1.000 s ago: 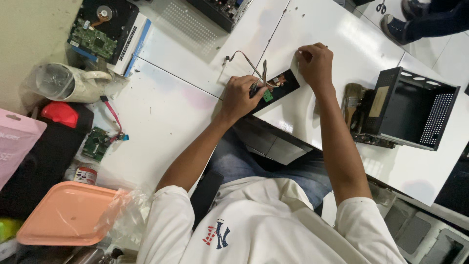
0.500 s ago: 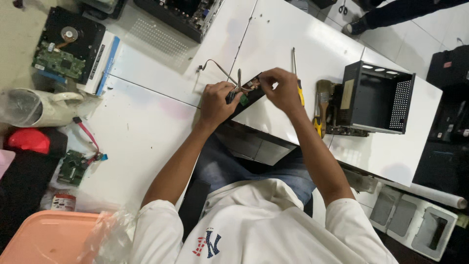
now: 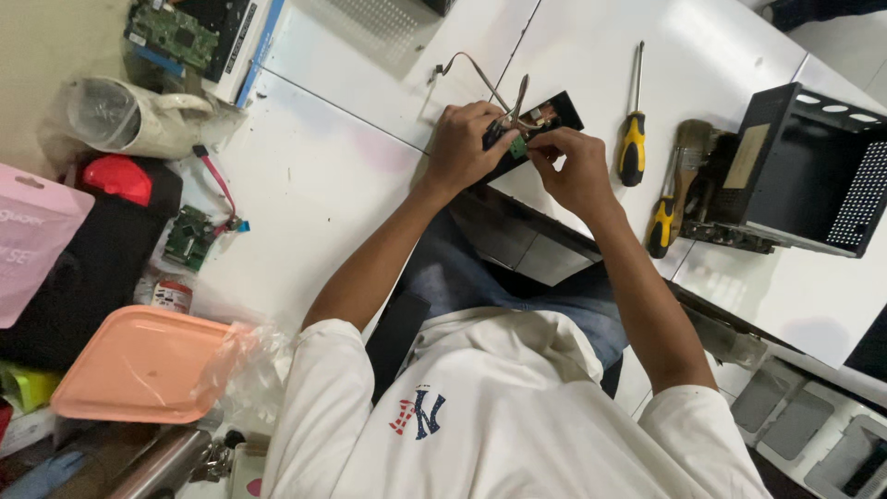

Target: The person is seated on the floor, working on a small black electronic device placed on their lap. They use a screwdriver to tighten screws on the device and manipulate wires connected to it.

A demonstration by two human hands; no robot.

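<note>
At the near edge of the white table [image 3: 314, 185], both hands meet over a small flat black device [image 3: 557, 112] carrying a green circuit board [image 3: 518, 146]. My left hand [image 3: 462, 143] is closed around the device's left end. A thin metal tool [image 3: 520, 97] sticks up from between its fingers. My right hand [image 3: 573, 171] pinches the device at the green board from the right. A thin grey wire [image 3: 467, 63] loops away from the device across the table.
Two yellow-handled screwdrivers [image 3: 633, 148] [image 3: 661, 226] and a brush [image 3: 688, 157] lie to the right, beside an open black metal case [image 3: 813, 176]. At left are a hard drive [image 3: 180, 32], a small green board [image 3: 189, 236], a red object [image 3: 115, 177], a pink bag [image 3: 32, 240] and an orange tray [image 3: 139, 365].
My right hand moved from the far side of the device to close beside my left hand. The view shifted, bringing the screwdrivers and brush into view.
</note>
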